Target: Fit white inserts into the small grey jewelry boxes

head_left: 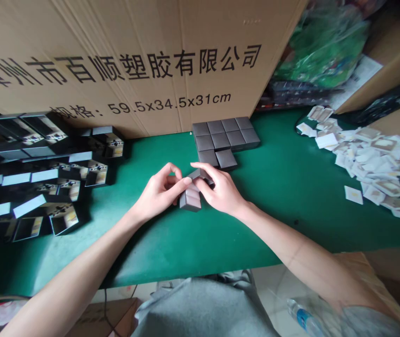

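Small hinged box (190, 200), dark grey with a pale lining, is the single item held between the person's two hands, above the near middle of one green tabletop (263, 187); its one lid is raised. The left hand (159, 192) grips the box from its left side, thumb laid at the rim and index finger bent above; where its remaining fingers press cannot be told. The right hand (224, 189) is closed about the lid from the right, index finger stretched over the top and thumb tucked against the opening.

Just beyond the hands sit ten closed dark boxes (235, 137), packed edge to edge: four in the back row, four in the next, two in the front, the right one of that pair slightly askew. To the left stand open dark boxes (96, 171), at least ten by their lifted lids, overlapping too much for a full count.

Over to the right lies one heap of white square inserts (368, 154), dozens, too jumbled to number; one loose insert (353, 195) lies at the near left edge of the pile. Behind everything rises one large cardboard carton (133, 28) bearing two lines of black print. One plastic bottle (304, 318) with a blue label lies below the table edge, near the right forearm.
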`<state>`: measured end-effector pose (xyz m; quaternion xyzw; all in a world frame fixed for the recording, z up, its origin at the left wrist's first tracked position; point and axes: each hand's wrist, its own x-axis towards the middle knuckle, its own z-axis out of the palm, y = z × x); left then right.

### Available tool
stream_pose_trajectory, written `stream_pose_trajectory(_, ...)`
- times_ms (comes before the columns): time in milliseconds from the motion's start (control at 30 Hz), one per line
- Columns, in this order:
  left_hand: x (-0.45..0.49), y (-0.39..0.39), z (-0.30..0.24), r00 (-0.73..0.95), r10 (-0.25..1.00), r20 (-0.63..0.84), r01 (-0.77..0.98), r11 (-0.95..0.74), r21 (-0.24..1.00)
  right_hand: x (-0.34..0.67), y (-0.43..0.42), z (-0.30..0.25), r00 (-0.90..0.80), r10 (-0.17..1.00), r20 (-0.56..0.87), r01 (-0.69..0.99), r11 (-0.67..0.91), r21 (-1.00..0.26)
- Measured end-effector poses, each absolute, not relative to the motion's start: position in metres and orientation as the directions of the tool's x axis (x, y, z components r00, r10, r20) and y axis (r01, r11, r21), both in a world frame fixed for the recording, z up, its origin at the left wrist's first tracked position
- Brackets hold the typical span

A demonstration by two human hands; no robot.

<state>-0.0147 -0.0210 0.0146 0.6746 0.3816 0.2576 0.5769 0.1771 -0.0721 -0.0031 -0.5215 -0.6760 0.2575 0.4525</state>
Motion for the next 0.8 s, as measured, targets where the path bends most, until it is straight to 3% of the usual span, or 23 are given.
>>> stream_pose_trajectory(233, -0.0191, -0.0189, 0.0116, 0.598, 0.796, -0.091, 0.28, -0.101, 0.955, 0.1767, -0.0722, -0.0042, -0.044, 0.926, 0.375, 0.503, 0.345, -0.792)
stream_pose_trajectory(800, -0.0193, -0.0194, 0.0103, 0.596, 0.794, -0.116, 0.274, -0.066, 0.959, 0.1752, -0.0724, -0.0071, 0.005, 0.911, 0.412, 0.518, 0.35, -0.78)
